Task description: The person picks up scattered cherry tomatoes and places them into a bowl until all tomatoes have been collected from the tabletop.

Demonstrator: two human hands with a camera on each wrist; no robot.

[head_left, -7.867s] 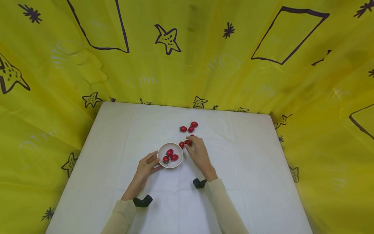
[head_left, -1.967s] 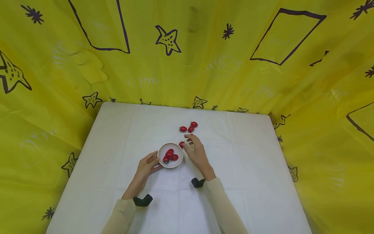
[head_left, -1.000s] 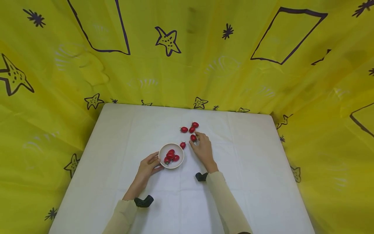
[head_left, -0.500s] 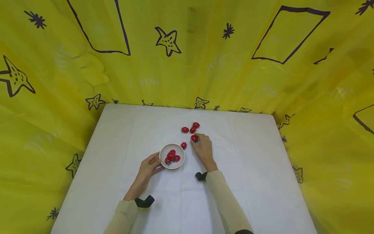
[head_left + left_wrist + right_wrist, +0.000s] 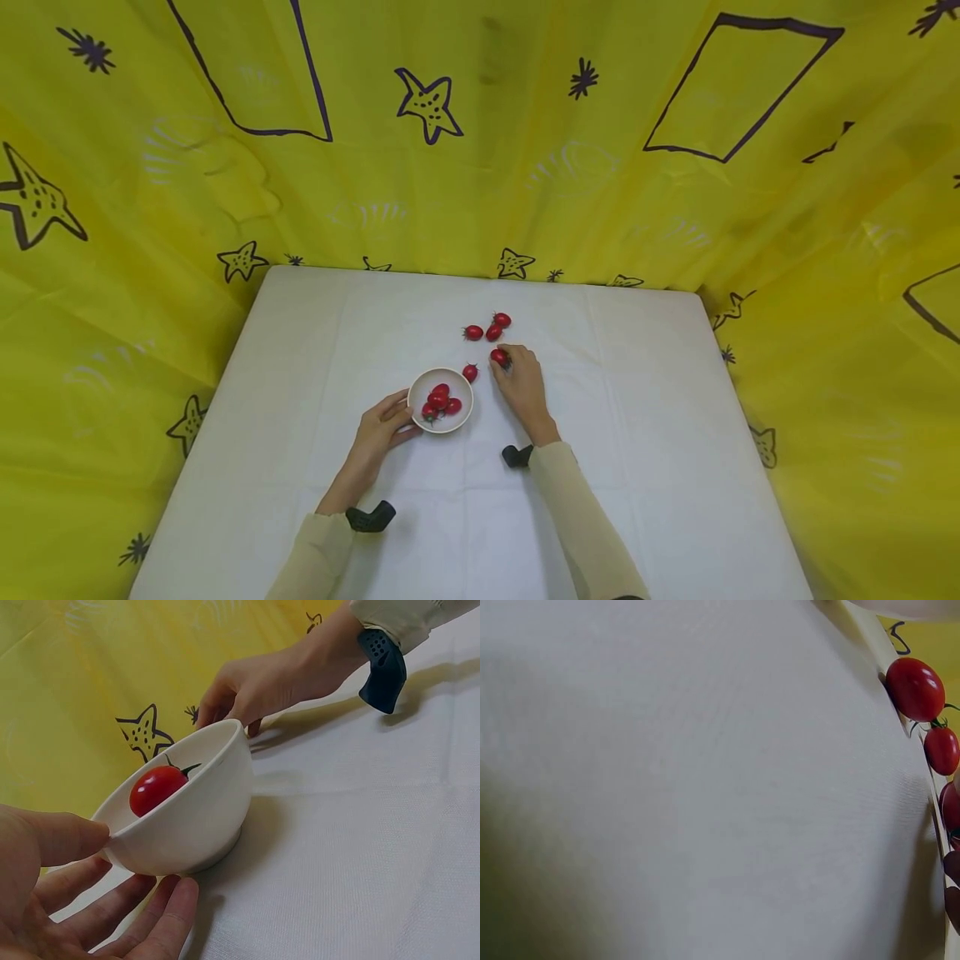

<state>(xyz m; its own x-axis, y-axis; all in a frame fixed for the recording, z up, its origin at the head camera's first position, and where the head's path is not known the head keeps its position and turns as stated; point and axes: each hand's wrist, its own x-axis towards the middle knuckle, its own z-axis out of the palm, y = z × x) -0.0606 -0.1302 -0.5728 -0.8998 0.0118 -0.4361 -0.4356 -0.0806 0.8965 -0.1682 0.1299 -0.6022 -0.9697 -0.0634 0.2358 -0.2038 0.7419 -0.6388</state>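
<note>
White in colour, the small round bowl [image 5: 199,825] stands on a tabletop [image 5: 637,375] spread with pale cloth, cradled by the left hand [image 5: 381,429]: the thumb lies at the rim while the fingers reach around and beneath the outer wall. Four red tomatoes [image 5: 437,402] sit heaped inside; from the left wrist only one shows above the edge, its green stem upward. The right hand [image 5: 522,387] pinches a single tomato [image 5: 498,357] between thumb and forefinger, beyond the bowl and to its right; whether that fruit touches the cloth cannot be told. Between the two hands, just beside the bowl's far right rim, lies a loose tomato [image 5: 470,372]. Farther back, three more tomatoes [image 5: 494,332] form a small cluster, two close together and one slightly to the left. Both arms wear light sleeves [image 5: 585,517], with a dark device [image 5: 371,517] at each wrist. Yellow curtains [image 5: 480,200] printed with dark-outlined starfish surround the table's far edge and sides.
</note>
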